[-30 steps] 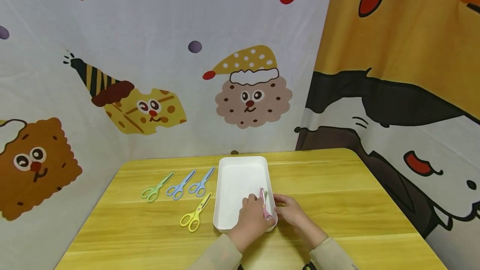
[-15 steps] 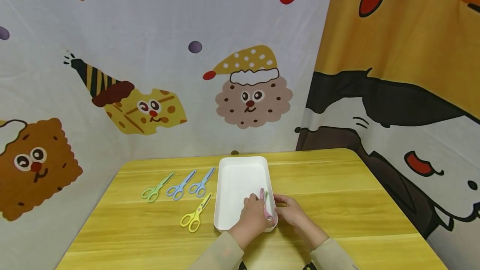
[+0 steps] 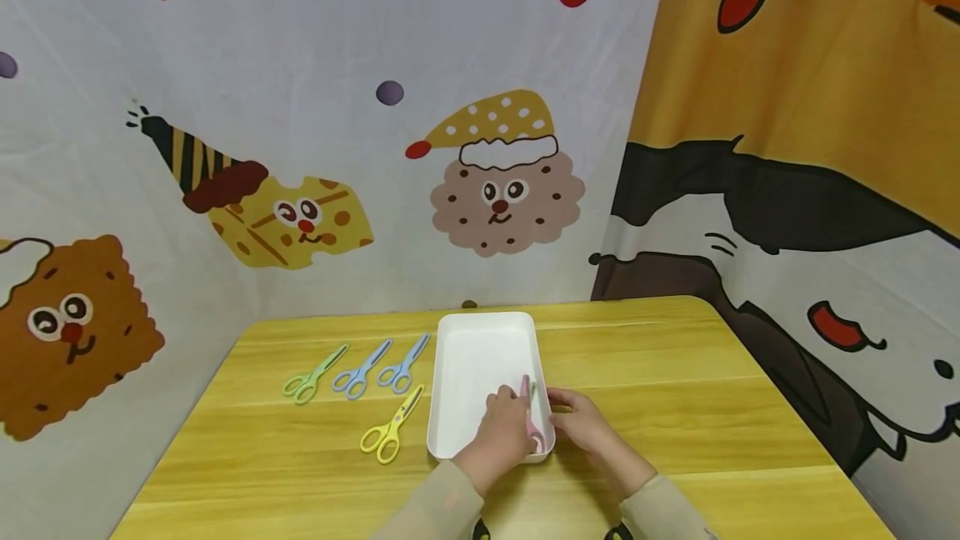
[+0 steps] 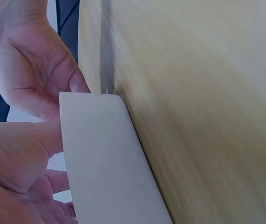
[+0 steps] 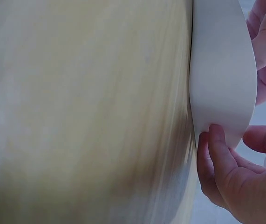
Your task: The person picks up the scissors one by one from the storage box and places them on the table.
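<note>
A white tray [image 3: 480,340] lies on the table. My left hand [image 3: 497,430] reaches over its near edge, with curled fingers at a pair of pink scissors [image 3: 535,432] near the tray's right wall. The fingertips are hidden in the head view. Beside the pink pair, a slim green-tipped thing [image 3: 533,392] shows against the wall. My right hand [image 3: 583,422] holds the tray's right side; in the right wrist view its fingertips [image 5: 215,130] press the outer wall while another digit meets the rim. In the left wrist view, the tray wall [image 4: 102,154] hides most left fingertips.
Left of the tray lie green scissors [image 3: 303,388], blue scissors [image 3: 352,383], a second blue pair [image 3: 397,375] and yellow scissors [image 3: 386,436]. A wooden table [image 3: 675,373] bears everything. Behind it hangs a printed cloth [image 3: 337,48].
The pink scissors have shifted slightly, turning a little, and more of their handle shows beside my left hand. My right hand and the tray stay where they were.
</note>
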### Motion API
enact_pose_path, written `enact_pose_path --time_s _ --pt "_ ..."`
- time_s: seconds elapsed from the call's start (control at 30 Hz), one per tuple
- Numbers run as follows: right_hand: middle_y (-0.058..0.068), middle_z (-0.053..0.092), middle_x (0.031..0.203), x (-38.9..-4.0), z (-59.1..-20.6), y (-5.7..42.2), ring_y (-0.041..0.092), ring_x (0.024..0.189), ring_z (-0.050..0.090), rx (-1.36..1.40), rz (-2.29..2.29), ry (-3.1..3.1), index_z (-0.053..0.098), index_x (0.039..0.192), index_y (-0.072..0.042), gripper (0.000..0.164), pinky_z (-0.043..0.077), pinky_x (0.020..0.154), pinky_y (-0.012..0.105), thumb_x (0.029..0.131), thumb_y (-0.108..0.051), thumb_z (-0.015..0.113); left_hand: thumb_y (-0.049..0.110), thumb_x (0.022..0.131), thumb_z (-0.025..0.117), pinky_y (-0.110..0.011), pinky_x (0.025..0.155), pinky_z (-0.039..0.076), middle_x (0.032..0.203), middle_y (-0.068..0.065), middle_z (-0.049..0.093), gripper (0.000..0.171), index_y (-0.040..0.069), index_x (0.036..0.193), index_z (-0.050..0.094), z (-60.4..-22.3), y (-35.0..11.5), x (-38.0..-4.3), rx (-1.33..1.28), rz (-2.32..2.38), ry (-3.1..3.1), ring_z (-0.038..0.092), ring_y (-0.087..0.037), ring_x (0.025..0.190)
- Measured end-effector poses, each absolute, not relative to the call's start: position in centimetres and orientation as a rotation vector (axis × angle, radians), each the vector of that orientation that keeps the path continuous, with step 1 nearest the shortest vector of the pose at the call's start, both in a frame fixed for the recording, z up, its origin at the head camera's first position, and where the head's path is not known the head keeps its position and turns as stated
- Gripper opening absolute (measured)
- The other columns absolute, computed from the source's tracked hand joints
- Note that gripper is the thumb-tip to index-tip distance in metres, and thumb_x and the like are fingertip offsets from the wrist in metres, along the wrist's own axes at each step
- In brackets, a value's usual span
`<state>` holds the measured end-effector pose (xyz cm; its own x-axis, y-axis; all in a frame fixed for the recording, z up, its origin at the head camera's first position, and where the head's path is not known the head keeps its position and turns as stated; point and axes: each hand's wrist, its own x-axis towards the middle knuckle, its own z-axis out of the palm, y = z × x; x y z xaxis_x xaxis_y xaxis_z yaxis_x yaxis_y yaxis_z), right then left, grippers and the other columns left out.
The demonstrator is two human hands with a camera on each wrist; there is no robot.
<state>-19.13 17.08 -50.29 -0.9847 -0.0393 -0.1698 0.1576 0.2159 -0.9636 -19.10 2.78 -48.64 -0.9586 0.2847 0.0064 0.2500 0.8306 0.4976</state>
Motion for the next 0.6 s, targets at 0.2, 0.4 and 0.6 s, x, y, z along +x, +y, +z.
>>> enact_pose_path --time_s 0.2,0.4,0.6 --pt "0.034 0.051 0.124 -19.13 -50.34 17.1 0.033 0.1 0.06 0.103 -1.883 2.301 0.047 0.127 0.017 0.045 0.056 0.078 0.041 0.082 0.012 0.05 0.005 0.062 0.08 -0.032 0.063 0.047 0.1 -0.012 0.05 0.049 -0.001 0.109 0.065 -48.52 2.18 -19.27 0.417 0.79 2.967 0.043 -0.023 0.085" --pt "0.032 0.052 0.122 -19.11 -50.25 17.14 0.032 0.099 0.061 0.099 -1.861 2.3 0.047 0.127 0.017 0.043 0.055 0.08 0.042 0.084 0.011 0.048 0.014 0.072 0.076 -0.038 0.063 0.048 0.1 -0.012 0.052 0.042 -0.002 0.109 0.064 -48.46 2.05 -19.17 0.373 0.776 2.969 0.046 -0.025 0.085" --pt "0.031 0.053 0.122 -19.11 -50.24 17.15 0.032 0.099 0.06 0.098 -1.852 2.314 0.048 0.126 0.016 0.043 0.055 0.081 0.042 0.084 0.01 0.049 0.039 0.063 0.086 -0.038 0.064 0.048 0.098 -0.01 0.05 0.062 -0.002 0.105 0.064 -48.66 2.23 -18.95 0.356 0.715 2.948 0.045 -0.023 0.084"
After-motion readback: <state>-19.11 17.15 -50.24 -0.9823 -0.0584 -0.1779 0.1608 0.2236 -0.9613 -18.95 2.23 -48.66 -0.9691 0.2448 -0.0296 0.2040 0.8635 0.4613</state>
